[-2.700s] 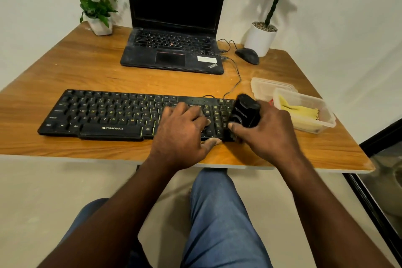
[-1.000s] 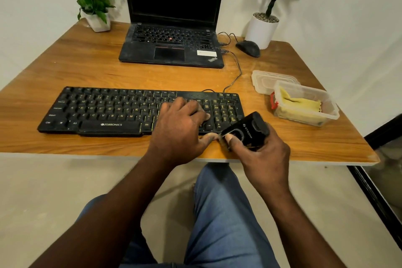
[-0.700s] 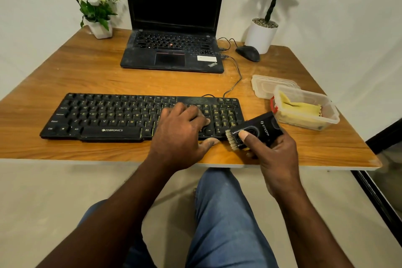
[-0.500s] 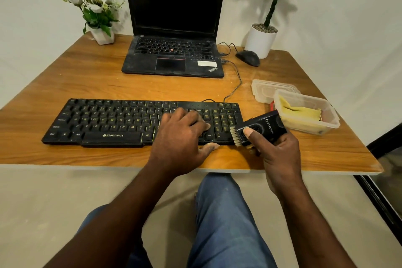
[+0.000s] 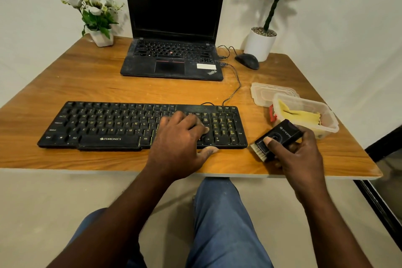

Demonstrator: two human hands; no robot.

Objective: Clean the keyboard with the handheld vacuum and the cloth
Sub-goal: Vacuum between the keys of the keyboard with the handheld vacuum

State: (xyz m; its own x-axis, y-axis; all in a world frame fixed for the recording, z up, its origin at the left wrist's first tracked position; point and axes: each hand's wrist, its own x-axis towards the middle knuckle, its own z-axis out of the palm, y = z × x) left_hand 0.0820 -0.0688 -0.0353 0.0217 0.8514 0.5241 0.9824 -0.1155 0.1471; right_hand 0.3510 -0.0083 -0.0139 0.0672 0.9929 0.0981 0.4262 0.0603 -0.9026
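wooden table (image 5: 87, 85): carries everything listed below, in front of a seated person.

laptop (image 5: 174, 17): open at the far edge, screen dark, well apart from the work.

keyboard (image 5: 104, 124): lies flat along the table's near edge. risk, as i judge it: it could skid or swing on its cable (image 5: 236, 85) if the brush pushes in from the right end while the hand on it presses too lightly. looks: black, wired, full-size with number pad, yellowish legends, white brand mark on the front edge, a dull film on the keys. i cannot make out any crumbs between them.

plastic tub (image 5: 326, 113): clear, holding the yellow cloth (image 5: 300, 115), its lid (image 5: 267, 91) lying behind it. it stands just behind the vacuum's rear end, so a careless backward swing could knock it.

left hand (image 5: 180, 143): palm down over the keys left of the number pad, fingers loose and spread, thumb on the table at the front edge, gripping nothing. risk: the keys beneath it get missed.

right hand (image 5: 298, 156): wrapped round the handheld vacuum, thumb on its top face.

handheld vacuum (image 5: 280, 135): small black box, held just beside the keyboard's near right corner. its pale brush (image 5: 257, 152) points that way, clear of the keys.
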